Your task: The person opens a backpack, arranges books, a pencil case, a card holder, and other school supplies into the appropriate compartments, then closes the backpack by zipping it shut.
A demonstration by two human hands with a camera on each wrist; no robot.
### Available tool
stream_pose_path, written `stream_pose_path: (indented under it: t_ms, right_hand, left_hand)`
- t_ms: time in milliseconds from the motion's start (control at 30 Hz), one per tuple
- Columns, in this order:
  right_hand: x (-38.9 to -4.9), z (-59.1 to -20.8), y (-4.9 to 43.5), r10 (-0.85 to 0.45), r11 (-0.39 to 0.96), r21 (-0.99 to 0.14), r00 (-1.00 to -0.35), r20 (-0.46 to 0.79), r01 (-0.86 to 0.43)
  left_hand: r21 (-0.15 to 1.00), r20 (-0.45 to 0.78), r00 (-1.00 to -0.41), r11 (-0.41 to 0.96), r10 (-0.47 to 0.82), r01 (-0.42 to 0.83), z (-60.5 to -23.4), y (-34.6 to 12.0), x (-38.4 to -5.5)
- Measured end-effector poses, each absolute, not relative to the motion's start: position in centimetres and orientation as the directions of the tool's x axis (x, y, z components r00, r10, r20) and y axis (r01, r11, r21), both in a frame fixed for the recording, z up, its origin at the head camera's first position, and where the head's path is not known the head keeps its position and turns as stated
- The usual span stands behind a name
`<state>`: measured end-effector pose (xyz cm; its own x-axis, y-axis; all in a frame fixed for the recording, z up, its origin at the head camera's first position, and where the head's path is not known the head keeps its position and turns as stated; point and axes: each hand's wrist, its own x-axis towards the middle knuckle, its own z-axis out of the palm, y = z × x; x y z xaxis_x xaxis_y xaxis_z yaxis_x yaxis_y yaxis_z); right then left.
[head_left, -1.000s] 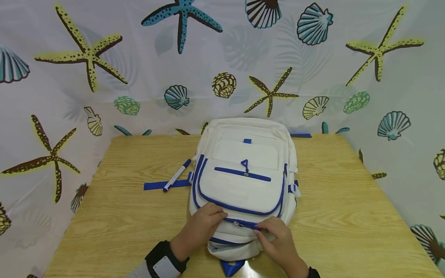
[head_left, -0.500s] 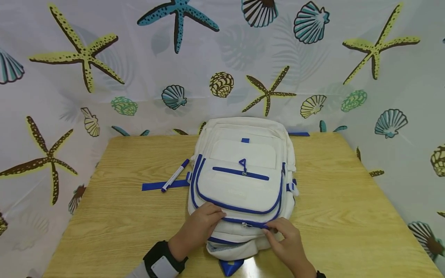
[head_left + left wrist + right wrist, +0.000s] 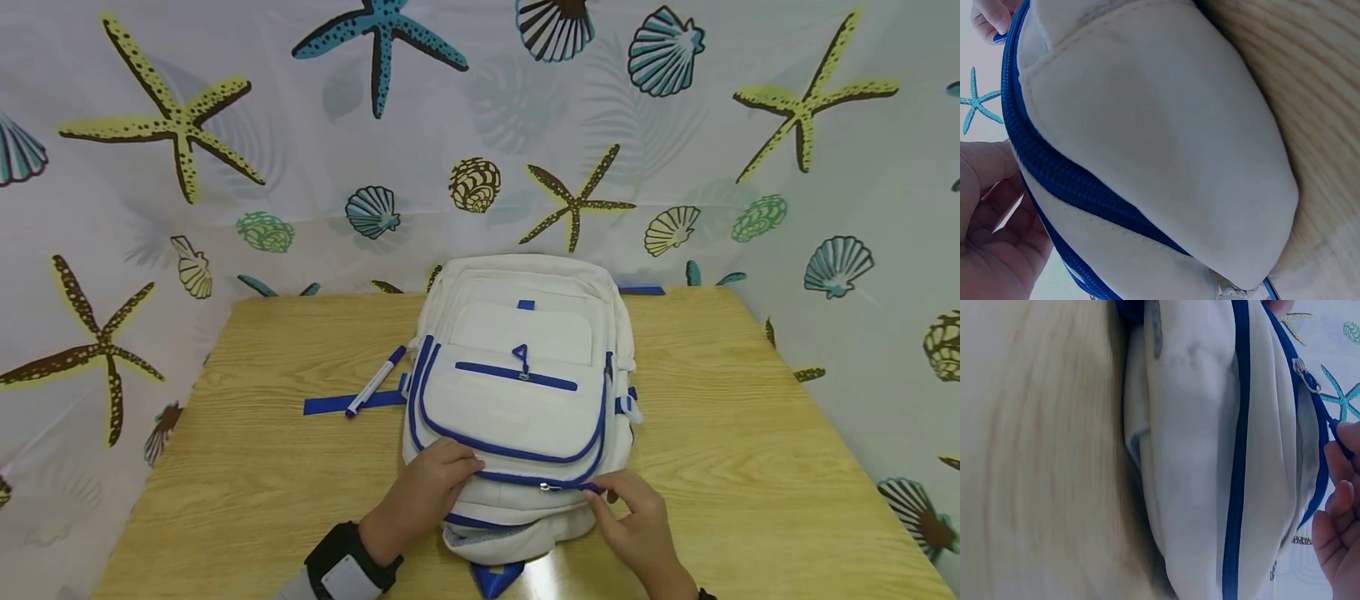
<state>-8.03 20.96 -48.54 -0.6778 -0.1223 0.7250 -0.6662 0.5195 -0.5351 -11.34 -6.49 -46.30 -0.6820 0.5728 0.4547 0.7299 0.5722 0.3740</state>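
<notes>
A white backpack (image 3: 513, 417) with blue zippers lies on its back on the table. My left hand (image 3: 438, 483) grips the fabric beside the left end of the lower front pocket's zipper; its thumb and bent fingers also show at the bag's edge in the left wrist view. With thumb and forefinger, my right hand (image 3: 637, 525) pinches the blue zipper pull (image 3: 1340, 436), drawing it out to the right of the metal slider (image 3: 549, 487). In the right wrist view a gap shows behind the slider, and the other right fingers are curled loosely.
A white marker with blue ends (image 3: 375, 382) rests across a blue strap (image 3: 322, 406) left of the bag. Below the bag a blue pointed piece (image 3: 497, 577) sticks out on the wooden table (image 3: 750, 467). A shell-patterned cloth (image 3: 300, 167) hangs behind.
My right hand has moved right along the pocket, taking the zipper pull and slider with it. The left hand keeps its place on the bag. The view has shifted slightly.
</notes>
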Motion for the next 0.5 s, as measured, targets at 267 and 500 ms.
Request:
stream_pose_path:
  t_ms: [267, 500]
  right_hand:
    - [-8.2, -48.8, 22.2, -0.083, 0.595, -0.508, -0.676, 0.732, -0.623]
    - [-8.1, -48.8, 22.9, -0.062, 0.623, -0.511, -0.688, 0.723, -0.592]
  left_hand:
    - [0.387, 0.461, -0.688, 0.571, 0.56, 0.724, -46.4, -6.7, -11.3]
    - [0.386, 0.455, -0.688, 0.57, 0.566, 0.725, -46.2, -6.5, -11.3]
